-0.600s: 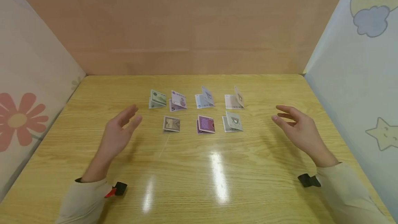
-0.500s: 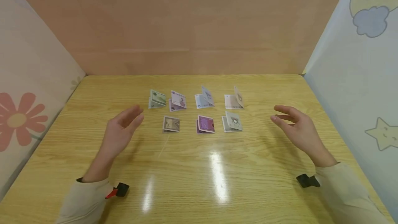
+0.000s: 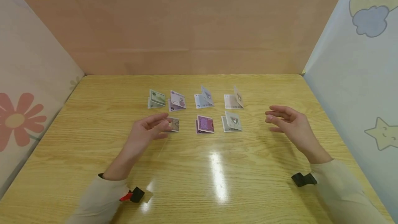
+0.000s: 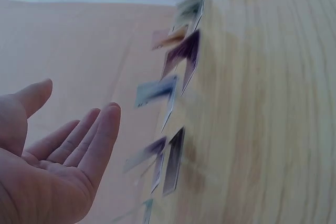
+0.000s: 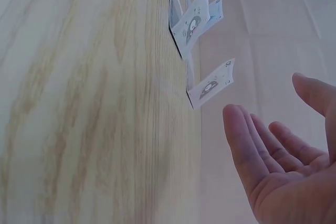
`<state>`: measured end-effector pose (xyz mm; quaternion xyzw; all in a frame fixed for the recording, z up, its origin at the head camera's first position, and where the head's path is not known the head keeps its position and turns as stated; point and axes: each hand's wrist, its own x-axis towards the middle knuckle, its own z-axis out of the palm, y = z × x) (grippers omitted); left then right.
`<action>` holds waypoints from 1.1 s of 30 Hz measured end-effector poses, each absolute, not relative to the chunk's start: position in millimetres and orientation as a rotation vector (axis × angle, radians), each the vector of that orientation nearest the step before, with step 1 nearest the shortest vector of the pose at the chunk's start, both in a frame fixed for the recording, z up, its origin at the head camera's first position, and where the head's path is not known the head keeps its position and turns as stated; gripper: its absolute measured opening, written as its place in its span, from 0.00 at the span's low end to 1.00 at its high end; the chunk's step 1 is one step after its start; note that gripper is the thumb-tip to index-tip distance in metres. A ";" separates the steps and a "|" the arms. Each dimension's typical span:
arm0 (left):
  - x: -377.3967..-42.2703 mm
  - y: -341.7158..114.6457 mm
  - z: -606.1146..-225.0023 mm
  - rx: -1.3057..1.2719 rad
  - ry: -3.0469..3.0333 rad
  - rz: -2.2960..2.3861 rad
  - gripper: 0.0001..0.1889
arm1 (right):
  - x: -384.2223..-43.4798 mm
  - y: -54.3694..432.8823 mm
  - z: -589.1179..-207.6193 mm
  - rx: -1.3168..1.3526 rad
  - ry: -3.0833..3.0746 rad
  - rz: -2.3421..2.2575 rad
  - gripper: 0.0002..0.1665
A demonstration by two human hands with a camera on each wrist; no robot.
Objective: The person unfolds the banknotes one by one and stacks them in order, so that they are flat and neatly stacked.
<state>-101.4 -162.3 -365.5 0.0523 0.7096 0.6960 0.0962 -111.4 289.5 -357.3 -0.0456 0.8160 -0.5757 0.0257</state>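
Small folded banknotes stand half-unfolded on the table in two rows. In the head view, my left hand hovers over the front row's left end, fingertips overlapping the brown banknote and hiding part of it. The left wrist view shows those fingers extended, with nothing held, beside the notes. Right of the brown one are a purple banknote and a grey banknote. Behind are a green, a pink-violet, a blue and a peach banknote. My right hand holds nothing, right of the notes.
The wooden table reaches back to a plain tan wall. Light panels with printed pictures stand on both sides, a flower left and a star right. Dark straps are worn at both wrists.
My left hand has moved right and now overlaps the brown banknote. The right hand has shifted slightly left. The banknotes stay where they were.
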 end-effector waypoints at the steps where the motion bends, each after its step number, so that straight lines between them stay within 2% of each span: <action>1: -101.2 -157.6 -366.0 0.157 2.083 2.067 0.24 | -111.9 288.9 -357.6 -0.143 2.492 -1.805 0.27; 6: -102.0 -137.0 -368.0 0.182 2.017 2.065 0.23 | -116.0 287.1 -360.0 -0.127 2.403 -1.864 0.26; 19: -108.1 -92.7 -360.3 0.245 1.992 1.972 0.24 | -133.1 284.8 -364.7 -0.042 2.276 -1.892 0.31; 29: -125.8 -69.1 -345.8 0.269 2.004 1.920 0.20 | -146.9 285.2 -361.7 0.083 2.069 -2.033 0.26; 33: -134.3 -59.7 -341.0 0.262 1.997 1.876 0.21 | -151.7 285.5 -361.7 0.133 2.029 -2.062 0.30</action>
